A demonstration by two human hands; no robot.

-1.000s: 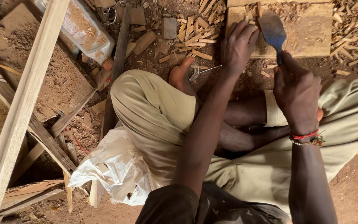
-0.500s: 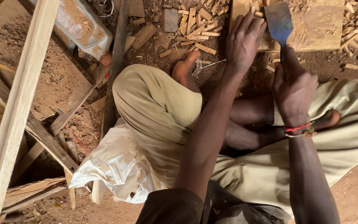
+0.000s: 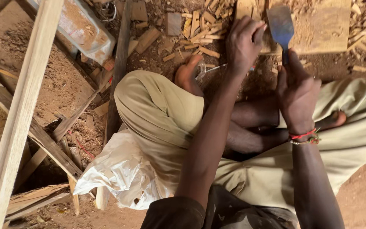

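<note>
From my remote seat, the head view looks down on a person sitting cross-legged on a dirt floor littered with wood chips (image 3: 200,32). The right hand (image 3: 296,91) is closed tight around the handle of a broad, blue-grey chisel blade (image 3: 281,26), held upright with its edge over a flat wooden block (image 3: 323,29) lying on the ground just ahead of the knees. The left hand (image 3: 243,44) is curled shut over a small piece of wood at the block's near edge, its fingertips (image 3: 257,29) just beside the blade. That closeness is what worries me most: I judge that a glancing cut or a hidden knot could send the edge sideways into those fingers. The workpiece itself is mostly hidden under the hand, so I cannot tell how firmly it sits; if it rolls, the blade could skid off the block. A bare foot (image 3: 187,76) rests near the working spot, within reach of a slipped tool or a flying splinter. The loose planks (image 3: 20,127) and a white plastic bag (image 3: 121,174) crowd the left side, leaving little room to pull away.
</note>
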